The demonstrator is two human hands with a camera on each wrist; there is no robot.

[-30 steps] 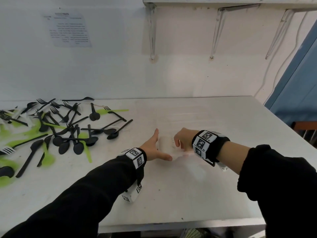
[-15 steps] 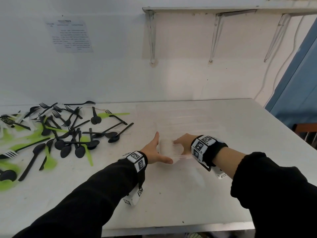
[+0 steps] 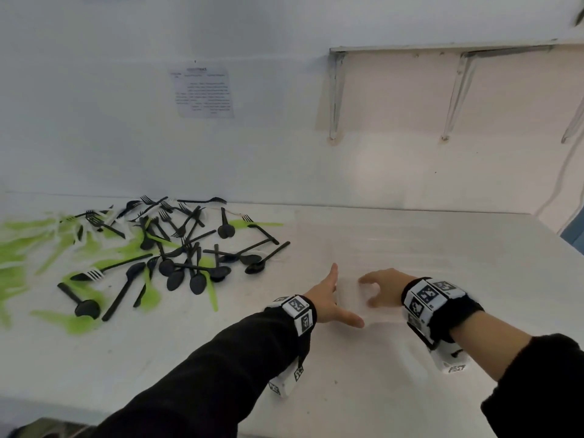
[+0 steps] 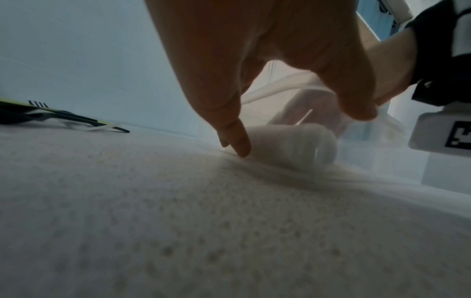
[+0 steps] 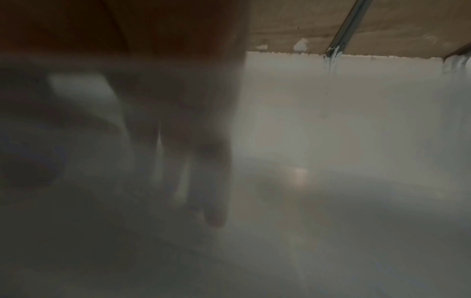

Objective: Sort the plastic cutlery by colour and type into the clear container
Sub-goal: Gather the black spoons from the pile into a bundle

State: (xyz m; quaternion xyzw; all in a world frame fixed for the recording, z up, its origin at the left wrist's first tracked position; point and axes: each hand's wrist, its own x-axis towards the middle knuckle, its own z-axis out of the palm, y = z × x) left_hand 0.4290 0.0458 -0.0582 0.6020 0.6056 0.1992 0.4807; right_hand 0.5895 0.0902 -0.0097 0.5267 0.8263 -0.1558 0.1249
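A heap of black, green and white plastic cutlery (image 3: 177, 248) lies on the left of the white table (image 3: 316, 390). The clear container (image 3: 426, 248) stands right of the heap and is faint in the head view. My left hand (image 3: 343, 298) brackets its near left corner (image 4: 293, 145): straight fingers (image 4: 237, 145) lie against the side wall and the thumb rests on the rim. My right hand (image 3: 368, 292) hovers just inside that corner with loosely arched fingers and nothing visible in them. The right wrist view shows its fingers (image 5: 203, 181) blurred behind frosted plastic.
The wall runs along the table's far edge, with a paper notice (image 3: 203, 91) and a bracketed shelf (image 3: 442, 49) above. A blue door (image 3: 575, 229) stands at the far right. Bare table lies in front of both hands.
My right hand has gone from a closed fist beside the left hand to loosely arched fingers inside the container's corner. The left hand has stayed in place. The head view has swung left.
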